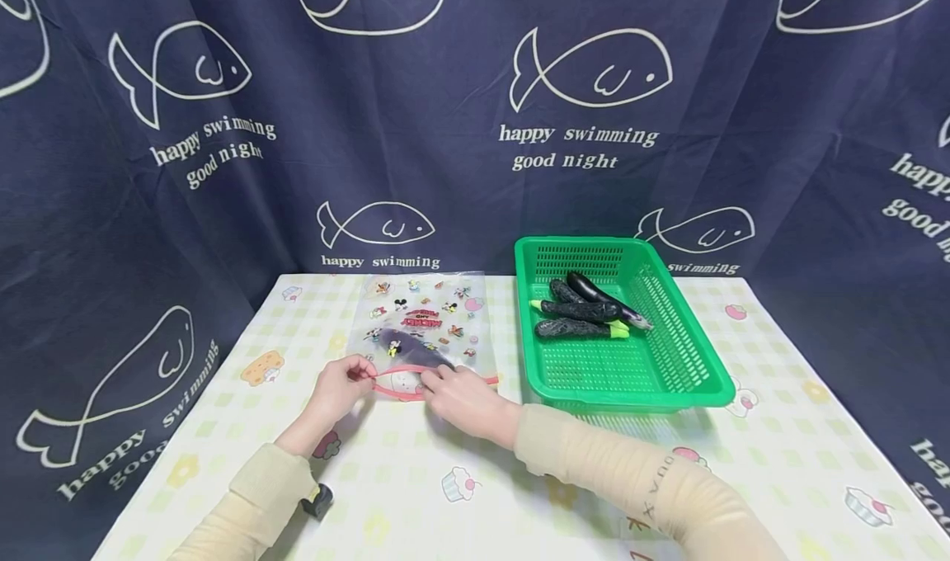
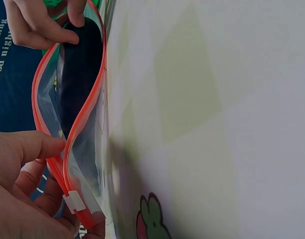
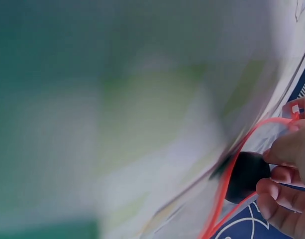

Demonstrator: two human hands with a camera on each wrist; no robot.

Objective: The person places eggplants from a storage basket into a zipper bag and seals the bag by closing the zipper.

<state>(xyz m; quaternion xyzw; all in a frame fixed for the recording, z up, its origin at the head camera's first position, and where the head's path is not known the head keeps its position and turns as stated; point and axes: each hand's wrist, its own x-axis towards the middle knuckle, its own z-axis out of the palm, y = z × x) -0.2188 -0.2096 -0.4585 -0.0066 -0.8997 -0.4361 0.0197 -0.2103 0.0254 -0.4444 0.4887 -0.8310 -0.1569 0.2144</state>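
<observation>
A clear zip bag (image 1: pixel 478 322) with cartoon prints and a red zip edge lies on the table, its mouth towards me and spread apart. Inside it shows a dark eggplant (image 1: pixel 417 349), its near end at the mouth. My left hand (image 1: pixel 337 389) pinches the red edge at the left corner, beside the white slider (image 2: pixel 74 201). At the mouth's right side, my right hand (image 1: pixel 466 400) holds the eggplant's near end between thumb and fingers, as the right wrist view shows.
Right of the bag stands a green plastic basket (image 1: pixel 701 384) with several dark eggplants (image 1: pixel 582 330) in it. A patterned cloth covers the table (image 1: pixel 401 495). Behind it hangs a dark blue curtain (image 1: pixel 460 190) with fish prints.
</observation>
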